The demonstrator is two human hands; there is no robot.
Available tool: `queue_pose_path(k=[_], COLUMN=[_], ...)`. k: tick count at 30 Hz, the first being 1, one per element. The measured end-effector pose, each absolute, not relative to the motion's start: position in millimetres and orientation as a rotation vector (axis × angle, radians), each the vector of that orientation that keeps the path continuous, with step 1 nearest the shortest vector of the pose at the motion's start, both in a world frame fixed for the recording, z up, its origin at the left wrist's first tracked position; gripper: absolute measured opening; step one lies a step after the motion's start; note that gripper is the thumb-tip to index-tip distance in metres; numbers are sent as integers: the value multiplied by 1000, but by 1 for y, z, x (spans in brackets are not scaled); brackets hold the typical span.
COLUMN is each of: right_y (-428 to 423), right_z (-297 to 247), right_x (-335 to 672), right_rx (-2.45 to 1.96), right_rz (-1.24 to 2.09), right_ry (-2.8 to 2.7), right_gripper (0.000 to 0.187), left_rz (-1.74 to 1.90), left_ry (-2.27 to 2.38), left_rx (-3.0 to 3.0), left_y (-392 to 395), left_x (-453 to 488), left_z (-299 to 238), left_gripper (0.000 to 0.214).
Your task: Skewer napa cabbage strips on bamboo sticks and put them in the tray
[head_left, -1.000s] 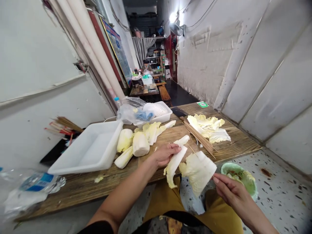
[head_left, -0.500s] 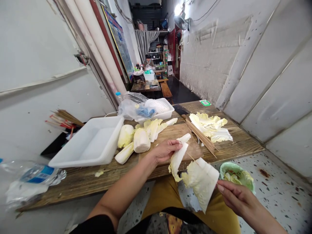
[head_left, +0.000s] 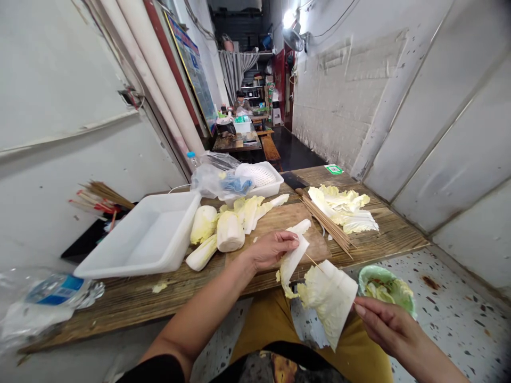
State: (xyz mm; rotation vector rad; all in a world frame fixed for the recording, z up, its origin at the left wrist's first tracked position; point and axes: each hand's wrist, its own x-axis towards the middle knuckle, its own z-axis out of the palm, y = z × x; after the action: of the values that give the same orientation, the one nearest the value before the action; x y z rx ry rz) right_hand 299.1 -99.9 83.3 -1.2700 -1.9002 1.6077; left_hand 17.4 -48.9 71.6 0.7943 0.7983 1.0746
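My left hand [head_left: 270, 249] pinches a long white cabbage leaf strip [head_left: 293, 259] over the near edge of the wooden cutting board [head_left: 279, 218]. My right hand [head_left: 383, 325] is closed on the end of a thin bamboo skewer [head_left: 313, 261] that runs through a folded cabbage leaf [head_left: 328, 295], held above my lap. The two leaves almost touch. On the table lie a bundle of skewers [head_left: 327, 223], a pile of cut cabbage leaves [head_left: 343, 207] and several cabbage chunks [head_left: 229, 229].
A white tray [head_left: 147, 239] sits at the left of the wooden table [head_left: 128, 298]. A white basket [head_left: 263, 181] with a plastic bag [head_left: 215, 181] stands behind. A cleaver [head_left: 295, 183] lies near it. A green bowl [head_left: 385, 290] rests on the floor. A person sits far down the corridor.
My right hand with the skewered leaf has dropped lower and nearer to me. My left hand has kept its pinch on the leaf strip, which now hangs closer to the skewered leaf.
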Motion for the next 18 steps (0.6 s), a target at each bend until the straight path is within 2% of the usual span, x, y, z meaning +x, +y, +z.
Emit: queue_pose_path(k=[4, 18], right_y=[-102, -104], right_z=[89, 83], right_x=[296, 301], right_rx=[-1300, -1288], right_rz=[1589, 1600], right_ry=[-1873, -1865], right_gripper=[57, 56], left_rz=[1086, 1090], left_ry=[790, 792], left_rx=[795, 810], left_y=[-48, -48], left_x=[18, 20], left_z=[71, 70], left_gripper=[33, 34])
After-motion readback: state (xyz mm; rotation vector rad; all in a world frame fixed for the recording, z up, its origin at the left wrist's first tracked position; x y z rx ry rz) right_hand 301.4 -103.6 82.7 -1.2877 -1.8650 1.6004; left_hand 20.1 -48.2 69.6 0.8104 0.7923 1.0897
